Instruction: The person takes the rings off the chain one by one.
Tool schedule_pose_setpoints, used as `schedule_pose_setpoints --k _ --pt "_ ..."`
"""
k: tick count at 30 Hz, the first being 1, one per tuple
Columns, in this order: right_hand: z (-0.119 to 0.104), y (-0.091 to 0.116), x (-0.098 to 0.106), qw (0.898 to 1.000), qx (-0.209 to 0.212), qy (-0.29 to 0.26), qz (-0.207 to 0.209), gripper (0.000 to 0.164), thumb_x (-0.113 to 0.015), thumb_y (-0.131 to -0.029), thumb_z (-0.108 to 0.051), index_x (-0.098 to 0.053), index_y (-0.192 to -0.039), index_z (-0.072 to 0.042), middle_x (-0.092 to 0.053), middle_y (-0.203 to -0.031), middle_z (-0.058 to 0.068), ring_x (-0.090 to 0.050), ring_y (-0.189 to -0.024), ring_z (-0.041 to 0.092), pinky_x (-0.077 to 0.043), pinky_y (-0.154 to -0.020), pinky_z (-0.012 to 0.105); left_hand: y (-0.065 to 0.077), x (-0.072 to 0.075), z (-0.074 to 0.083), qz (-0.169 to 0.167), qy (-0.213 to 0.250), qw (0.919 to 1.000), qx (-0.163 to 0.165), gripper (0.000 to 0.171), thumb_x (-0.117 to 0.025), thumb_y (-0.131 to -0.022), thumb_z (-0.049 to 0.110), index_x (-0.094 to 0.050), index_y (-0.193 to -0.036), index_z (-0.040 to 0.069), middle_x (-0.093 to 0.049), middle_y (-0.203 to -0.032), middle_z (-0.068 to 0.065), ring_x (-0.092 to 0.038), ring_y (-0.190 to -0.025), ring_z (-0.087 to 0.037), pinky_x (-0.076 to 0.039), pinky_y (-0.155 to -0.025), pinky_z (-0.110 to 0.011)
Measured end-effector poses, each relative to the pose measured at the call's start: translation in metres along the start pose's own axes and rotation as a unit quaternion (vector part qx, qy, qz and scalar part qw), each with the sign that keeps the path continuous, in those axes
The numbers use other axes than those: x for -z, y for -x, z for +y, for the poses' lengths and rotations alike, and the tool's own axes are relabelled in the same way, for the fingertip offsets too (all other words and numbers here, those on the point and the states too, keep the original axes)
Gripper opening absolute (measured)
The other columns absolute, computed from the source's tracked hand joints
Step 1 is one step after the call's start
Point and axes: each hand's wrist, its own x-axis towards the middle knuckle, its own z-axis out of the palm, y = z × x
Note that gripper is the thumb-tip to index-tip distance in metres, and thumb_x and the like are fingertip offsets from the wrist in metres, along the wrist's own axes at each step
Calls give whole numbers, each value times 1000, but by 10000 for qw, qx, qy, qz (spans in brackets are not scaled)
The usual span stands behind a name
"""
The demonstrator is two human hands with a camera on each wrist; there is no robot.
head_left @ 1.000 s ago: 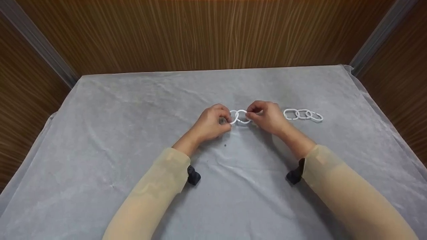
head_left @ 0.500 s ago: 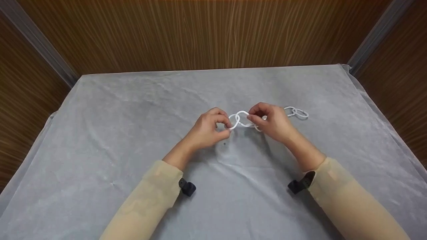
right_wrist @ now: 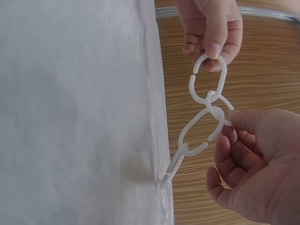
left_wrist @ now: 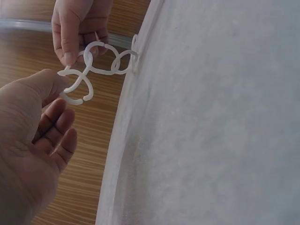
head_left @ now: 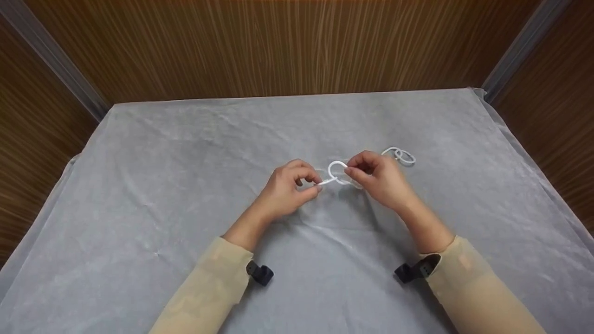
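A chain of white plastic links stretches between the two hands in the head view. The left hand (head_left: 290, 188) pinches the end link (right_wrist: 224, 75) between thumb and fingertips; this link has a small gap in its side, seen in the right wrist view. Hooked through it is a second link (right_wrist: 227, 101), which the right hand (head_left: 383, 178) grips with thumb and forefinger. From there further links (right_wrist: 190, 125) hang down toward the cloth. The chain's far end (head_left: 406, 157) shows beyond the right hand, which hides the part between from the head view.
A wrinkled grey cloth (head_left: 185, 185) covers the table. Wood-grain panels (head_left: 297, 46) stand behind it and at both sides. Black wrist cameras (head_left: 261, 273) sit at the cuffs of the beige sleeves (head_left: 204, 287).
Both hands have drawn slightly toward the body, with the held links turning and tilting. The chain's far end has been pulled leftward, closer to the right hand.
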Motion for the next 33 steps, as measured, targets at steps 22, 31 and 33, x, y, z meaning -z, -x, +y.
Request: schedule_pose_setpoints --k 22,31,33 --pt "12 7 -13 9957 56 -914 144 11 -74 -98 -1 -74 -110 0 -68 -83 14 -60 -68 14 -48 -60 20 14 -11 -14 413 426 9968 528 4 -81 -94 12 -80 -94 7 -74 -84 5 -65 -78 -9 -54 -74 -34" --pt "20 8 -18 9929 52 -1168 219 12 -72 -97 5 -73 -109 3 -68 -82 18 -63 -69 17 -49 -60 19 17 -18 -25 569 966 9905 798 7 -83 -93 12 -80 -93 6 -74 -83 2 -62 -74 -11 -50 -68 -24" --pt "22 9 -19 9921 55 -1235 228 13 -71 -97 6 -73 -110 4 -68 -82 16 -62 -69 14 -50 -61 19 17 -19 -27 573 1004 9896 852 7 -83 -93 13 -80 -92 7 -73 -83 2 -62 -73 -11 -50 -68 -24"
